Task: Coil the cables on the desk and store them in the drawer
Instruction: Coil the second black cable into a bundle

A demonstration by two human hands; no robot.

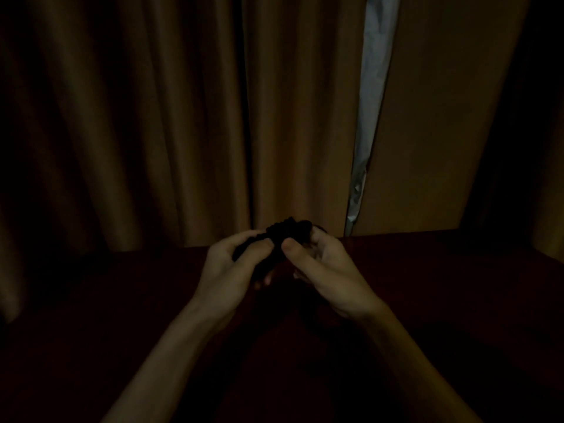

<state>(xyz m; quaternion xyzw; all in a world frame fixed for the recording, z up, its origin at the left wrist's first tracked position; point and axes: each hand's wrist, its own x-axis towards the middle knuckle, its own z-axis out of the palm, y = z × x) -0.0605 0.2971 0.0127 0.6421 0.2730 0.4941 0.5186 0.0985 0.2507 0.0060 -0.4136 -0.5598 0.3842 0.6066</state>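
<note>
We hold a dark cable bundle up between both hands, above the far part of the worktop and just in front of the curtains. The light is very low, so the bundle reads only as a black, lumpy mass; we cannot make out single loops, plugs or ends.

Our left hand is curled round the left side of the bundle, thumb lying across the top and pressing on it, with the fingers wrapped beneath. Our right hand grips the right side, its thumb pointing in toward the left thumb, the two thumb tips close together at the middle of the bundle. The fingers of the right hand curl behind and under the cable. Both forearms reach in from the bottom of the view.

The worktop beneath is a dark reddish-brown surface, mostly lost in shadow. Behind it hang brown curtains in long folds, and a narrow pale gap between two panels runs down right of centre.
</note>
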